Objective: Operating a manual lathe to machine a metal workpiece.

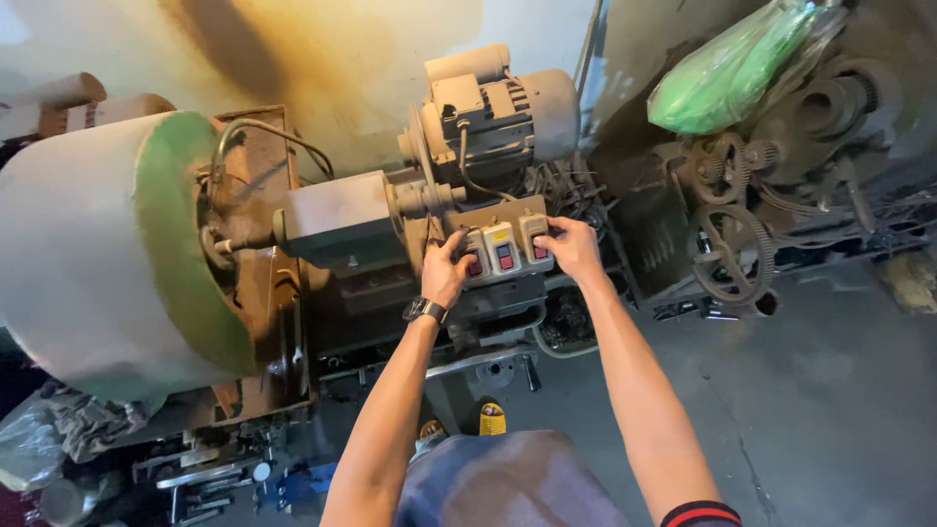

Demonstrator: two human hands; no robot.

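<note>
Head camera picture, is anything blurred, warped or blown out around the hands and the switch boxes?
Head view: left hand and right hand on the row of grey push-button switch boxes are fairly sharp; wide-angle bending curves the big pale green-rimmed drum; the pale wall is bright, lower-left corner dark.

This is a grimy machine workshop. An old belt-driven machine with an electric motor [503, 107] and a row of push-button switch boxes [505, 249] stands against a rust-stained wall [293, 49]. To the right sit bare gears [734, 252] and oily castings; on the left a big drum [107, 254]. The concrete floor [830, 390] is dark with grease.
</note>
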